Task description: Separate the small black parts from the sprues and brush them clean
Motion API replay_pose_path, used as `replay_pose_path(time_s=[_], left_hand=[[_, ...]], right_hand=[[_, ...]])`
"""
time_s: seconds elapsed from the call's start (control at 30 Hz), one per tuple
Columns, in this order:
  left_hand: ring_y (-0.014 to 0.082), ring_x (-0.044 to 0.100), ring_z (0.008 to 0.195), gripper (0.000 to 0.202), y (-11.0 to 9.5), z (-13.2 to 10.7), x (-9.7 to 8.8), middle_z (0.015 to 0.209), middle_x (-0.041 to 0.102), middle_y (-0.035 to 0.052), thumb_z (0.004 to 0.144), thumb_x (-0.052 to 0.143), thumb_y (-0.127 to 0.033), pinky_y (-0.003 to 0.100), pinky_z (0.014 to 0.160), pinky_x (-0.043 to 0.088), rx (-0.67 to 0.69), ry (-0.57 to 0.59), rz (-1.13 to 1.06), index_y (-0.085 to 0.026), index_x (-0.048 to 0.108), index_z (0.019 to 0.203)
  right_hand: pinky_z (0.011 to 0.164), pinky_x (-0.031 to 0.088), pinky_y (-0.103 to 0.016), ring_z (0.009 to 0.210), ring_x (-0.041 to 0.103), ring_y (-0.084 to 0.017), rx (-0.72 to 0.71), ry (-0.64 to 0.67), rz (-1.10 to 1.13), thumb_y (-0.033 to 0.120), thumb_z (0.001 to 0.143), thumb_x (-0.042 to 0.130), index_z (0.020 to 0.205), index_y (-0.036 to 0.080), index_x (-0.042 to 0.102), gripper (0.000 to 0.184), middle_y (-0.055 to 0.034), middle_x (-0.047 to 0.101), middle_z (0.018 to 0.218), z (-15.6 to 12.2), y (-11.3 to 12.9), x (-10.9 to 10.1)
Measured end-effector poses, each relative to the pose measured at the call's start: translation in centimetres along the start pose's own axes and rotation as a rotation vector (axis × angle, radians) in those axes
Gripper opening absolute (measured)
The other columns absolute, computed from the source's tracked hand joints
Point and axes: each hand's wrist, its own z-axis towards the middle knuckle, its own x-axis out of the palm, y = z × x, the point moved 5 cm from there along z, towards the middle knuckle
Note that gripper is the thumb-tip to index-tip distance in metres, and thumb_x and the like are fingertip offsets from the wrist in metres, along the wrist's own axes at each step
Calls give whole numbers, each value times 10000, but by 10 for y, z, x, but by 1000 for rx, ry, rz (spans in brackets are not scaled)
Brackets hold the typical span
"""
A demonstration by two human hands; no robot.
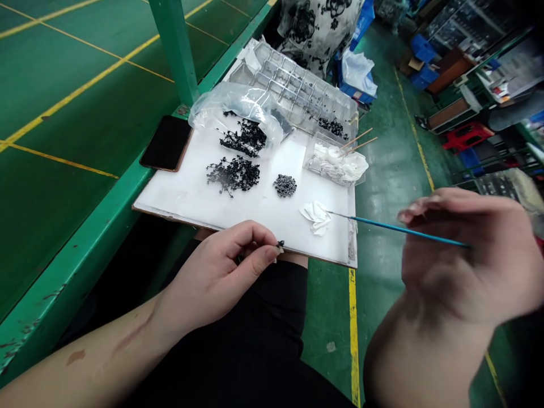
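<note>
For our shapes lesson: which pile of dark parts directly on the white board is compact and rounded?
The grey-black cluster between the branching black pile and the crumpled white scrap; its parts sit tightly, the branching pile sprawls.

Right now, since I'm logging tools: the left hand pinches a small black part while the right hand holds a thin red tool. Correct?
Not quite: the thin tool in the right hand is blue, not red, as the head view shows. The left hand does pinch a small black part.
</note>
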Motion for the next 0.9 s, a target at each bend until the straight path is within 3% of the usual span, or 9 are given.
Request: replay_pose_path(time_s=[0.03, 0.1, 0.17, 0.27, 0.37, 0.43, 0.57, 0.9], left_hand=[[143, 647, 794, 216, 3, 0, -2, 878, 719, -30, 1028, 657, -473, 254, 727, 498, -15, -4, 24, -265, 700, 989], [137, 619, 755, 234, 6, 0, -7, 844, 689, -32, 1032, 641, -484, 249, 701, 487, -34, -13, 82, -259, 694, 990], [133, 598, 730, 249, 8, -1, -11, 832, 673, -31, 1039, 621, -491, 243, 680, 484, -42, -20, 117, -254, 684, 995], [134, 603, 732, 250, 7, -1, -15, 847, 678, -23, 1044, 609, -484, 239, 683, 495, -39, -25, 132, -247, 678, 1004], [137, 612, 734, 255, 5, -1, -18, 843, 680, -19, 1045, 603, -482, 239, 685, 503, -27, -34, 136, -245, 681, 995], [146, 622, 741, 270, 5, -1, -20, 848, 690, -11, 1047, 592, -491, 245, 677, 507, -19, -36, 140, -242, 682, 995], [163, 644, 766, 272, 6, -1, -24, 876, 716, 6, 1051, 580, -482, 258, 681, 514, -3, -39, 157, -236, 684, 1004], [140, 646, 759, 188, -4, 0, -28, 846, 706, -24, 1043, 619, -395, 238, 700, 508, 83, -38, 155, -239, 690, 966]], right_hand=[[720, 507, -394, 763, 633, -181, -84, -20, -88, 369, 1025, 571, 954, 260, 699, 183, -42, 598, 908, 8, -4, 3], [671, 512, -368, 658, 574, -165, -169, 59, -383, 305, 1049, 470, 1079, 251, 642, 183, -16, 569, 822, 22, -21, 21], [686, 512, -360, 661, 582, -172, -103, 233, -641, 248, 1009, 499, 1101, 238, 646, 173, -21, 618, 826, 28, -53, 46], [811, 520, -381, 787, 648, -212, -16, 472, -849, 173, 919, 614, 986, 205, 726, 134, -58, 700, 853, 20, -101, 87], [877, 537, -395, 891, 670, -225, 69, 629, -1021, 230, 948, 669, 955, 177, 733, 84, -73, 716, 912, 5, -136, 120], [917, 552, -409, 965, 676, -215, 115, 687, -1107, 302, 990, 673, 991, 164, 724, 147, -71, 719, 1001, -1, -149, 134], [958, 570, -430, 1040, 684, -211, 168, 758, -1211, 409, 1028, 657, 1060, 161, 714, 256, -69, 720, 1099, 0, -162, 147], [958, 580, -434, 1042, 692, -211, 161, 799, -1294, 414, 1043, 639, 1085, 157, 705, 269, -67, 719, 1094, 2, -163, 146]])
